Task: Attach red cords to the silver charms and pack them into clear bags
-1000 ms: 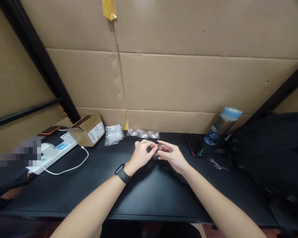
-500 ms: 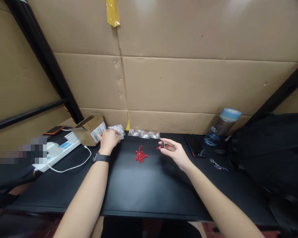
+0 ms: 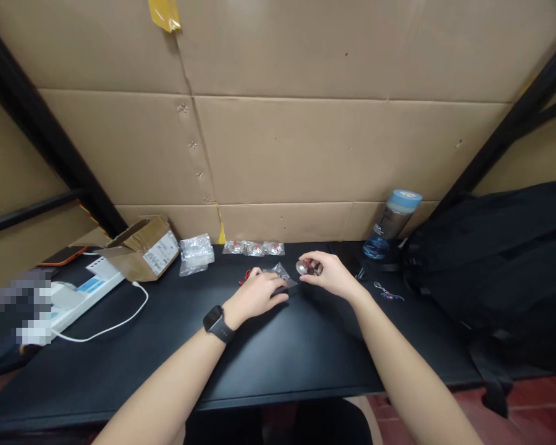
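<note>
My right hand (image 3: 327,272) pinches a small round clear item (image 3: 303,267) with red in it, just above the black table. My left hand (image 3: 259,294), with a black watch on its wrist, is over the middle of the table, its fingers by a small clear plastic bag (image 3: 280,272); whether they grip it is hard to tell. Part of the red cord (image 3: 244,277) shows beyond my left hand, the rest hidden under it. Against the cardboard wall lie several bagged round items (image 3: 254,248) in a row.
On the left are an open cardboard box (image 3: 143,250), a stack of clear bags (image 3: 197,253), and a white power strip (image 3: 88,293) with a cable. A water bottle (image 3: 389,225), a keychain (image 3: 390,293), a dark phone and a black backpack (image 3: 505,266) are on the right.
My left hand has moved right from the stack of bags to the middle, where a clear bag now lies. The round item in my right hand has turned its face to view. The view has shifted right.
</note>
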